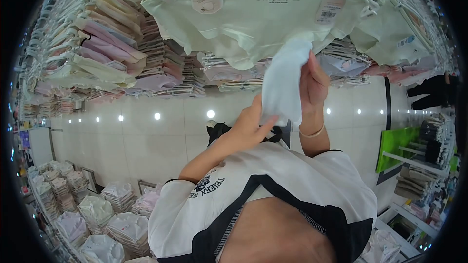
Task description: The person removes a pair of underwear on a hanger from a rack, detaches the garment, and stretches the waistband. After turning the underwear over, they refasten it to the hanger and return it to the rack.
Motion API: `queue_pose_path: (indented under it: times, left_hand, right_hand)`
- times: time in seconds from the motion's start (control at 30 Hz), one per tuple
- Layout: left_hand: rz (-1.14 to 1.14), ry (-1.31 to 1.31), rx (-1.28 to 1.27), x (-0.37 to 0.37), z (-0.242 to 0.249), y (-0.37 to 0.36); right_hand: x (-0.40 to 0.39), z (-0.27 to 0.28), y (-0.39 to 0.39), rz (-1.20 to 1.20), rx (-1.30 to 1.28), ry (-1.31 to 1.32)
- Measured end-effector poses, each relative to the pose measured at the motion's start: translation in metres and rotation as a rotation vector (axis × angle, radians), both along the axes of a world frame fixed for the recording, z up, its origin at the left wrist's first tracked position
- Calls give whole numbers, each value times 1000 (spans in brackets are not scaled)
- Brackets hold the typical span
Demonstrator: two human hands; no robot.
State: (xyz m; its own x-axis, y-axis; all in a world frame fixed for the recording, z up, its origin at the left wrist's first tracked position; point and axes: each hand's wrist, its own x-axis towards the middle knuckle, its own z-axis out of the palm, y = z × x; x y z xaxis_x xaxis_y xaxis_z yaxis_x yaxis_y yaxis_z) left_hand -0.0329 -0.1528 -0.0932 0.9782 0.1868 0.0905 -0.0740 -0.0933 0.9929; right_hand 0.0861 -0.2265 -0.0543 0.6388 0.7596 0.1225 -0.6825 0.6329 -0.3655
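A pale blue-white piece of fabric (285, 80), folded lengthwise, hangs between my two hands in front of the rack. My left hand (251, 124) pinches its lower left end with the fingers and thumb. Higher up on the right, my right hand (314, 83), with a bracelet at the wrist, is closed on the fabric's right edge. Just behind the fabric hangs a pale green brief (234, 19) on white clip hangers, with a round sticker (207, 2) and a barcode tag (330, 9).
Rows of pastel garments (105, 44) hang along the upper left. Stacks of folded garments (117, 195) fill shelves at the lower left. A green panel (397, 148) with a rack stands at right. Dark-clothed legs of another person (431, 90) show at the far right.
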Motion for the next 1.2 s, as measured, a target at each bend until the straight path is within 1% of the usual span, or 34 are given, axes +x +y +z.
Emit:
queue_pose_path:
  times: [0.07, 0.13, 0.2, 0.23, 0.33, 0.43, 0.53, 0.63, 0.73, 0.83, 0.93, 0.97, 1.07, 1.17, 1.2]
  left_hand:
    - [71, 29, -204, 1, -7, -1]
    - [147, 43, -409, 6, -4, 0]
    - [181, 139, -774, 9, 12, 4]
    - [197, 188, -958, 10, 18, 6]
    - [126, 148, -1052, 11, 21, 16]
    - [88, 113, -1135, 11, 21, 24]
    - [-23, 159, -1143, 10, 17, 27]
    - [-41, 340, -1068, 11, 23, 22]
    - [-229, 317, -849, 10, 19, 26]
    - [-178, 302, -393, 7, 14, 22]
    - [-175, 23, 178, 5, 17, 23]
    - [-116, 34, 205, 5, 19, 21]
    - [189, -228, 479, 12, 8, 12]
    - [380, -172, 740, 19, 5, 9]
    - [419, -200, 743, 22, 0, 11]
  right_hand:
    - [1, 2, 5, -29, -51, -35]
    - [1, 1, 4, -41, -143, -183]
    - [-1, -2, 4, -7, -207, -303]
    - [-3, -6, 3, -11, -298, -384]
    - [-11, -18, -2, -125, -449, -681]
    - [-15, -13, -11, -203, -473, -922]
    - [-15, -9, -14, -240, -606, -1119]
    - [-7, -20, -13, -236, -624, -1143]
    - [-5, -15, -15, -236, -668, -1143]
    - [-6, -9, -16, -208, -791, -1034]
    - [-7, -1, -14, -271, -852, -1136]
    - [-7, -1, -13, -268, -857, -1136]
    - [-9, -2, -9, -292, -857, -1116]
    - [-15, -2, -4, -342, -851, -1080]
    - [-15, -3, -4, -335, -863, -1090]
